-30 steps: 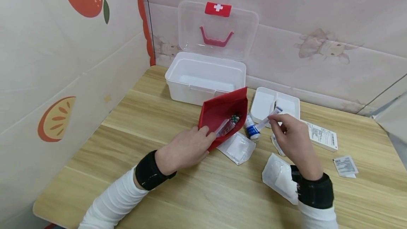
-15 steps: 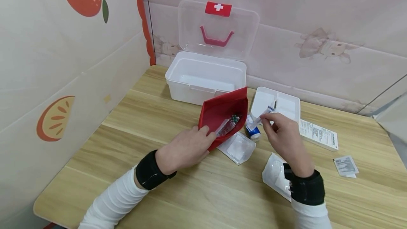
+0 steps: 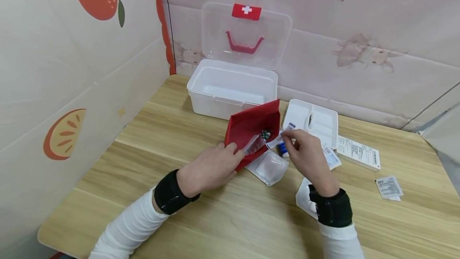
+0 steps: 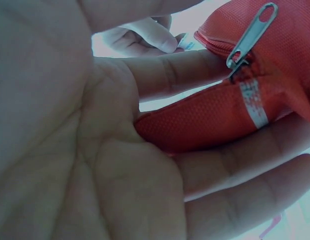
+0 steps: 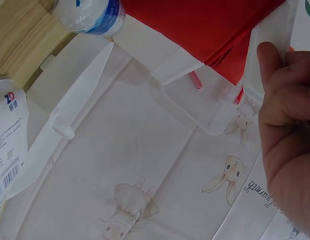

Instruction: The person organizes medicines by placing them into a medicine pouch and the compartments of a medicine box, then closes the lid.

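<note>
My left hand (image 3: 212, 167) grips the near rim of a red zip pouch (image 3: 238, 127), whose mouth gapes toward me. In the left wrist view the pouch's metal zip pull (image 4: 254, 32) hangs by the fingers. Inside the pouch lie a clear packet (image 3: 254, 145) and a cluster of green and white tips (image 3: 265, 134). Between thumb and forefinger my right hand (image 3: 305, 155) pinches a slim translucent packet (image 3: 276, 141) with a blue-printed end. Its lower end is at the pouch's right edge; whether it touches is unclear. A blue-and-white bottle (image 3: 283, 150) lies partly hidden behind it.
Behind the pouch stands a white first-aid box (image 3: 205, 101) with its lid (image 3: 266, 35) raised. To its right lie a divided tray (image 3: 325, 121), a white carton (image 3: 359, 153), a blue-white packet (image 3: 331, 158) and small sachets (image 3: 389, 187). White dressing packets (image 3: 269, 169) lie nearer.
My right hand has moved left with the slim packet, from over the tray to the pouch's opening. A blue-white packet behind that hand has come into sight. The left hand and pouch stay put.
</note>
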A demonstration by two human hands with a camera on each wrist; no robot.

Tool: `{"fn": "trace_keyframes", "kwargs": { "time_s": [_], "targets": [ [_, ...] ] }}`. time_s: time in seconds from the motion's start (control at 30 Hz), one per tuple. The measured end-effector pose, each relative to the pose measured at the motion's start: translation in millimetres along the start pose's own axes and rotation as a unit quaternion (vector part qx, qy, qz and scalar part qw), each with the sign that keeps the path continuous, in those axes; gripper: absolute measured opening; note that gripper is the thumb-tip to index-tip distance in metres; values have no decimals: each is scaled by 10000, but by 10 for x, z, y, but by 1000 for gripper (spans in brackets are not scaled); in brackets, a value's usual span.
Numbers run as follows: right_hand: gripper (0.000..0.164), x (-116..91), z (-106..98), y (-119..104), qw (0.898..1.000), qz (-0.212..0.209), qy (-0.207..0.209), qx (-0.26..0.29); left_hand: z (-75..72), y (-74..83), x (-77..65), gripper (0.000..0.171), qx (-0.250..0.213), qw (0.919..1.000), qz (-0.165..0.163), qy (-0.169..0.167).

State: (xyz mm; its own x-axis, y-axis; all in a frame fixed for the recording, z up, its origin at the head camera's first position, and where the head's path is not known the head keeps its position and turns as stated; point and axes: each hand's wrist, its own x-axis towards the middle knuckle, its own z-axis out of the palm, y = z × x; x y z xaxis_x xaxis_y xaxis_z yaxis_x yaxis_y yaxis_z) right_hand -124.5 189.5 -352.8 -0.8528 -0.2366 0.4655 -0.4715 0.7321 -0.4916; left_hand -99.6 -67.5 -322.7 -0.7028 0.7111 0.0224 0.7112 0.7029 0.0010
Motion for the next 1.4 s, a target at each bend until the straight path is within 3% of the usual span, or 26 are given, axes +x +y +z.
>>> {"fn": "trace_keyframes", "kwargs": {
  "time_s": [0.5, 0.9, 1.4],
  "targets": [
    [17, 2, 125, -53, 9987, 56, -400, 315, 4, 0, -2, 41, 6, 10000, 24, 42],
    [16, -12, 148, -50, 9991, -45, -332, 255, -3, 8, 0, 43, 23, 10000, 11, -5],
    [17, -1, 128, -48, 9986, 123, -481, 187, 8, -3, -2, 41, 50, 10000, 47, 5]
  ]
}}
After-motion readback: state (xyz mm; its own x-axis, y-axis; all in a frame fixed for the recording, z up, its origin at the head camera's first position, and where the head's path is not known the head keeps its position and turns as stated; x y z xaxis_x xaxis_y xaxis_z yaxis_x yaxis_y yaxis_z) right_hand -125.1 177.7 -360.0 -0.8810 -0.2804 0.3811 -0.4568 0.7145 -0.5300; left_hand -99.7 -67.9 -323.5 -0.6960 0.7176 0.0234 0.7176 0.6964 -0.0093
